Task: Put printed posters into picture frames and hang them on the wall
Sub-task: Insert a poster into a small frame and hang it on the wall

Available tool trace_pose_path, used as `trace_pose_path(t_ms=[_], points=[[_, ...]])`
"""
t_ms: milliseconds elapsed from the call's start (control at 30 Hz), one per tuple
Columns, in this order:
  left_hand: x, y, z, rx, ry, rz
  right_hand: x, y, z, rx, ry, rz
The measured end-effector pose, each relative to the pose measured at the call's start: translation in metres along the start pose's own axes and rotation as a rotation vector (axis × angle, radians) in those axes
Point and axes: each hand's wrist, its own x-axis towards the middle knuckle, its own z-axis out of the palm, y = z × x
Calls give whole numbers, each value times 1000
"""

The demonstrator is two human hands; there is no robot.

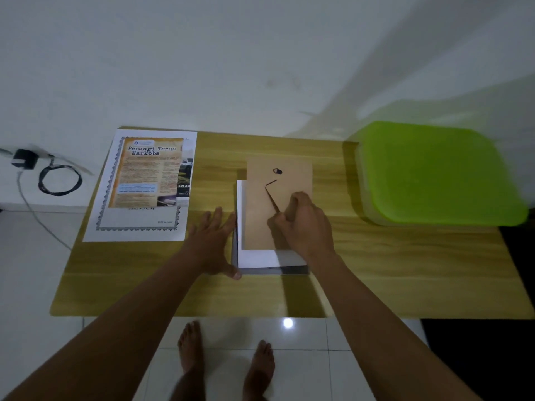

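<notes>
While your flat left hand [215,244] braces the grey rectangular picture frame [275,270], your right hand [304,224] pinches its brown cardboard backing [289,172], probably light and stiff; hold edges.

Table [376,270] top: light wood-grain finish, smooth, slight sheen. Backing board [292,175] of the frame: matt brown fibreboard or card, cannot tell which, with a small dark metal-looking hanger [277,171]. White sheet [256,259] under it: plain matt paper. Frame edge [275,270]: smooth grey, material unclear. Poster [146,173]: printed paper, matt, on a white paper sheet [136,234] with a printed border. Container lid [437,172]: bright green plastic, smooth. Floor [231,337]: glossy white tile reflecting a light. Wall [202,68]: matt white paint. Cable [59,180]: black, rubbery.
</notes>
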Motion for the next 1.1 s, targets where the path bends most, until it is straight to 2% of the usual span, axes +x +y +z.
trace_pose_path(t_ms=[200, 567, 700, 833, 1100], points=[[3, 7, 3, 35, 62, -14, 41, 18, -30, -118, 53, 85], [6, -4, 1, 77, 30, 35, 84, 54, -41, -287, 60, 193], [10, -6, 4, 78, 21, 32, 91, 64, -29, -329, 65, 125], [9, -5, 4, 76, 7, 35, 87, 69, -5, -339, -49, 45], [5, -6, 2, 77, 15, 49, 96, 82, -3, -304, -111, 90]])
